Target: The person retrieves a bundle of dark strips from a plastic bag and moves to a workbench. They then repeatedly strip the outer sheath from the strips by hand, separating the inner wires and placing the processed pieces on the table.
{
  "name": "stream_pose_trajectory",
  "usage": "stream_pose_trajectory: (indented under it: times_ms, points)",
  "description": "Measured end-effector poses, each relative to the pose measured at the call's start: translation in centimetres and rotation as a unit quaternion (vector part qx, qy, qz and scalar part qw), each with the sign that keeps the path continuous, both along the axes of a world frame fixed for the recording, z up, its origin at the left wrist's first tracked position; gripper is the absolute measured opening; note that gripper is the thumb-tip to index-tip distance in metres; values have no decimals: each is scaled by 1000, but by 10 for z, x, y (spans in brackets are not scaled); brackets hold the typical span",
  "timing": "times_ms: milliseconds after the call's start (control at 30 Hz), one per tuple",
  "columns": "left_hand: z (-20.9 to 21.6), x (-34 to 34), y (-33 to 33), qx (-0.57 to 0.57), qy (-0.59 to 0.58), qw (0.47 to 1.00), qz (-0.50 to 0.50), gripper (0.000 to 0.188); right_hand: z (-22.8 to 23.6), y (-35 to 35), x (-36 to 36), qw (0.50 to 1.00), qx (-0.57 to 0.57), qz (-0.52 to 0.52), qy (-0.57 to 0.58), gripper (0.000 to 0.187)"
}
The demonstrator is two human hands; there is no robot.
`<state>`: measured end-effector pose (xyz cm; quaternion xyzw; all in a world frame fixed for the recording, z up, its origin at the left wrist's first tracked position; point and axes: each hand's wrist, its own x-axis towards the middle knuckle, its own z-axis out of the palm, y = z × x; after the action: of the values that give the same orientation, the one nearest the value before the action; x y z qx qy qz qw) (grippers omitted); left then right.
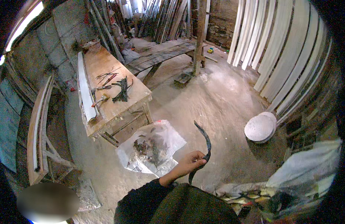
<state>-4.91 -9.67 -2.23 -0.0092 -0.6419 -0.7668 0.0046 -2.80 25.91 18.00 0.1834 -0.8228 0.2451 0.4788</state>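
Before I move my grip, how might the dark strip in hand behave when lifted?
The dark strip probably flexes, since it looks curved where it extends past the left hand. It's likely light for its length, being narrow and pinched in just one hand.

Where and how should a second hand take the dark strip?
Probably by the upper end of the dark strip, pinching its narrow width from the right: that end curves up free, while the left hand pinches the strip lower down.
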Motion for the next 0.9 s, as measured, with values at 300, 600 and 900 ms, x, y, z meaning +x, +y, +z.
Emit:
stream_pose_trajectory:
  times_ms: [300, 600, 900]
  points:
    - [-4, -106, -76, -3, -19, 1000, 22, 18, -188, -148, -117, 880, -160, 161, -417, 15]
    - [-48, -234, -177, -69, -29, 986, 150, 12, -325, -277, -415, 536, -63, 425, -726, 26]
    - [-20, -361, -278, 295, 55, 915, 270, 13, -405, -465, -628, 341, 152, 528, -762, 52]
